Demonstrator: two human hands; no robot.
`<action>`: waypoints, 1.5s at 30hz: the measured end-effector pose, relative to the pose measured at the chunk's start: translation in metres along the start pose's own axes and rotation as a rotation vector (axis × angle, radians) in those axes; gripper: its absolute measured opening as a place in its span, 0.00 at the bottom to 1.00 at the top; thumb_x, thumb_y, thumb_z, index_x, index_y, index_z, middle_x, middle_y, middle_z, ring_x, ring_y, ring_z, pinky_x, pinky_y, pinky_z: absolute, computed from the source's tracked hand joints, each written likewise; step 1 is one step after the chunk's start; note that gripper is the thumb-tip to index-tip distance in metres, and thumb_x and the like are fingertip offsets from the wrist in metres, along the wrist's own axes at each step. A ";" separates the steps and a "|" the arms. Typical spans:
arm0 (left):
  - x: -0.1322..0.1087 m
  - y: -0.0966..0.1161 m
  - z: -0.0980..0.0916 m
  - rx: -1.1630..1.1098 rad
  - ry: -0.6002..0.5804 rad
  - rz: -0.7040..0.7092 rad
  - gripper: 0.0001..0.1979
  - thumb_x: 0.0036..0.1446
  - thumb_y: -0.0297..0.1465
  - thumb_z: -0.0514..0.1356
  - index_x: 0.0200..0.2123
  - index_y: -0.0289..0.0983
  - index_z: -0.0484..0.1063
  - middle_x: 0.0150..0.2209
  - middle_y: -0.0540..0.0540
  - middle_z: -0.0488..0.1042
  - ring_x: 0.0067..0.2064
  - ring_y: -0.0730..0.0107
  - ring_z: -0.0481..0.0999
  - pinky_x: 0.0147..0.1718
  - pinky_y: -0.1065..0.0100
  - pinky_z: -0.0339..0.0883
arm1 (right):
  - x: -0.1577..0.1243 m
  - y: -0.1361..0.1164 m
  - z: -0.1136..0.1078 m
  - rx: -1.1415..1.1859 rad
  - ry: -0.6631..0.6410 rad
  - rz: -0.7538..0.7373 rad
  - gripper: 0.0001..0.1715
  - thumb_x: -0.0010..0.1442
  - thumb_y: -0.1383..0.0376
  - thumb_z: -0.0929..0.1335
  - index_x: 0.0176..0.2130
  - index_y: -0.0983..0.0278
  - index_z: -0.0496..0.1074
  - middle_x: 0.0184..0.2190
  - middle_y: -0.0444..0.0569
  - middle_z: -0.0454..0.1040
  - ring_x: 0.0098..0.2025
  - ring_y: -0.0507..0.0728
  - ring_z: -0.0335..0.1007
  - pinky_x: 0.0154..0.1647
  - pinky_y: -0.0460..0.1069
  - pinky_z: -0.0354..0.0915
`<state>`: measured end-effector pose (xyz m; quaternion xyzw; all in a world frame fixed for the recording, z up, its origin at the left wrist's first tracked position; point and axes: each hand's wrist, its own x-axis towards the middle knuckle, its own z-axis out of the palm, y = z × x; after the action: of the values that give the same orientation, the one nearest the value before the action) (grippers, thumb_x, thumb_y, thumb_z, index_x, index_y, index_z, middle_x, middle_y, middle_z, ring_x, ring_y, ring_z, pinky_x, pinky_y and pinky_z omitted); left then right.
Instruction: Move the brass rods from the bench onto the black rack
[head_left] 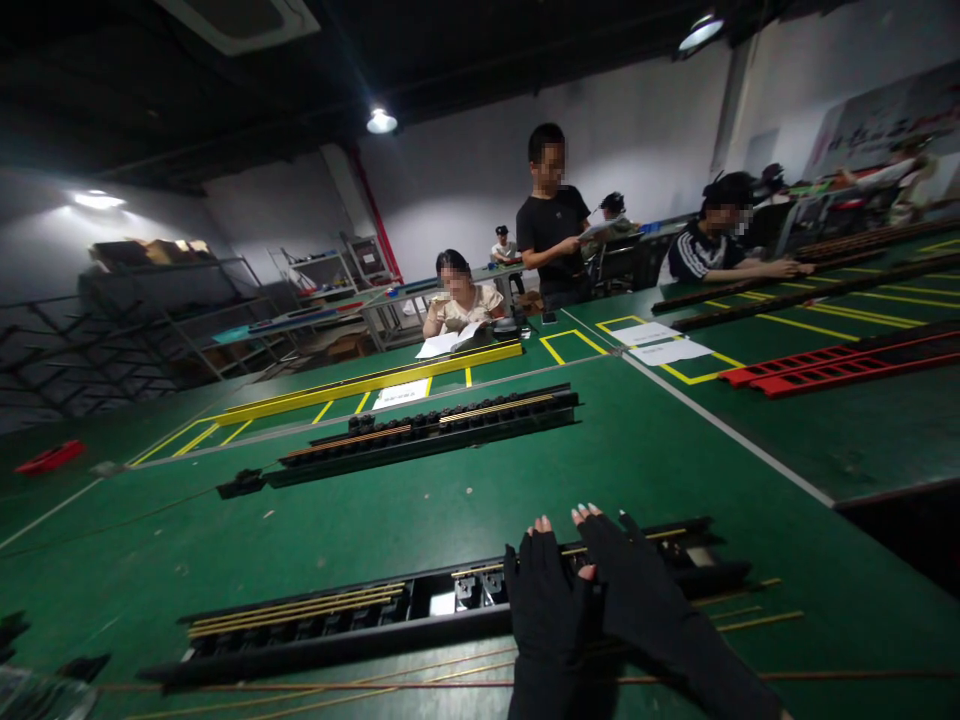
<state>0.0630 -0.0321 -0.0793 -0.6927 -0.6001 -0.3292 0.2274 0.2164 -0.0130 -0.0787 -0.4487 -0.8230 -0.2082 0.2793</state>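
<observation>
A long black channel-shaped rail (352,640) lies across the near side of the green table, with black blocks in a row inside it. Thin brass-coloured rods (296,608) rest lengthwise over the blocks on its left part. My left hand (544,590), in a black fingertip-less glove, lies over the rail right of the middle, fingers stretched forward. Beside it my right hand (630,570), gloved alike, is laid flat across the rail with its fingers out. The palms hide that stretch of rail, and I see nothing gripped. Loose rods (757,622) lie nearer me.
A second black rail with rods (427,435) lies farther back, before a long yellow bar (375,383). Red ladder-like frames (817,370) and paper sheets (660,343) are at the right. A red piece (50,457) sits far left. Several people are around the tables, one standing (555,230).
</observation>
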 end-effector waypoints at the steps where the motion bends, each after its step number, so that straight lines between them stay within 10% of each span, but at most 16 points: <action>1: 0.000 0.000 0.000 -0.005 -0.005 0.002 0.28 0.67 0.45 0.52 0.61 0.32 0.65 0.57 0.37 0.74 0.56 0.54 0.74 0.56 0.47 0.64 | 0.001 0.001 -0.002 0.007 0.004 -0.004 0.39 0.55 0.68 0.62 0.66 0.71 0.60 0.63 0.61 0.66 0.66 0.67 0.59 0.66 0.68 0.55; 10: 0.001 0.002 0.001 -0.001 -0.020 -0.035 0.25 0.66 0.44 0.53 0.59 0.35 0.67 0.55 0.39 0.76 0.55 0.54 0.75 0.54 0.48 0.66 | -0.005 0.036 -0.010 0.014 0.025 -0.030 0.45 0.59 0.49 0.65 0.66 0.74 0.58 0.60 0.67 0.68 0.63 0.70 0.63 0.64 0.68 0.54; 45: -0.002 -0.003 0.004 -0.006 -0.057 -0.038 0.22 0.65 0.28 0.51 0.62 0.39 0.65 0.57 0.43 0.75 0.57 0.58 0.74 0.55 0.49 0.68 | -0.042 0.076 -0.005 -0.086 -0.038 0.202 0.47 0.63 0.49 0.62 0.69 0.76 0.50 0.64 0.69 0.63 0.67 0.71 0.56 0.63 0.68 0.54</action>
<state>0.0605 -0.0304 -0.0839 -0.6909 -0.6185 -0.3153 0.2019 0.3013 -0.0033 -0.0946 -0.5447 -0.7690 -0.2056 0.2638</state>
